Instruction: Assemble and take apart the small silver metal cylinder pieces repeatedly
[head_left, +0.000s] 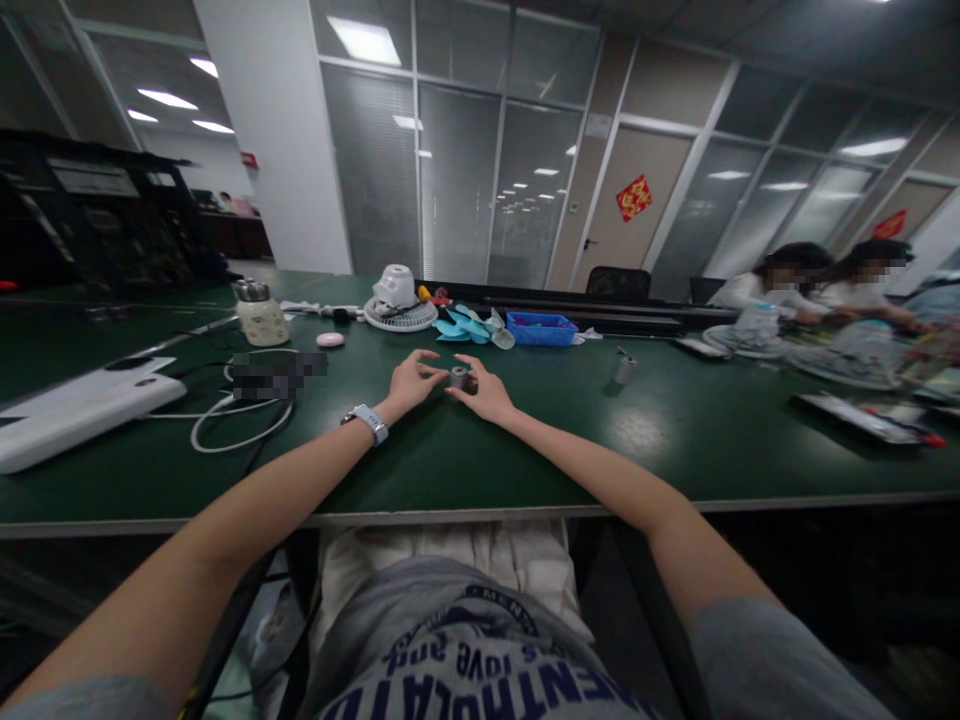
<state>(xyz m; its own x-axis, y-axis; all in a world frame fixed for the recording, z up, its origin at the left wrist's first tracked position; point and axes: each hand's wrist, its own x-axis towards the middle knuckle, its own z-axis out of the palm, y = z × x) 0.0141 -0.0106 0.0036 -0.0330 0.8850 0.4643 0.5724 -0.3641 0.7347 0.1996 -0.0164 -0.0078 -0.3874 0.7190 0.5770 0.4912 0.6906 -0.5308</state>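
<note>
A small grey metal cylinder (pixel 459 377) with a hole in its top stands upright between my two hands, over the green table. My left hand (pixel 412 382) is on its left side, thumb and forefinger spread, with the thumb tip close to the cylinder. On the other side, my right hand (pixel 487 390) curves round it with thumb and forefinger apart; whether a finger touches it I cannot tell. Further right stands a second metal cylinder (pixel 624 371) with a thin rod sticking out of its top.
Behind my hands lie light-blue fan blades (pixel 469 325), a white fan body (pixel 395 292) and a blue basket (pixel 541 329). To the left are a cream flask (pixel 260 312), white cable (pixel 196 432) and a long white device (pixel 90 420). Other people sit at the right.
</note>
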